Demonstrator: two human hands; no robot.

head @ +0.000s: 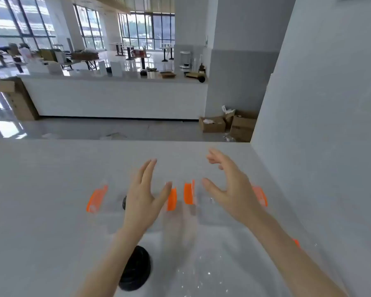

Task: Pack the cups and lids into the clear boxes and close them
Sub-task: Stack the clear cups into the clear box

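Observation:
Two clear boxes with orange side latches stand side by side on the white table: the left box (pixel 111 202) with an orange latch (pixel 96 199), the right box (pixel 206 202) with latches in the middle and far right. My left hand (pixel 144 196) hovers open above the left box. My right hand (pixel 229 189) hovers open above the right box. Neither hand holds anything. A stack of black lids (pixel 135 269) lies near the front, under my left forearm. A clear plastic heap (pixel 197 266), perhaps cups, lies in front; it is blurred.
The white table (pixel 41 189) ends at a far edge, with a white wall (pixel 330 146) close on the right. Beyond are a long white counter (pixel 116 97) and cardboard boxes (pixel 229 125) on the floor.

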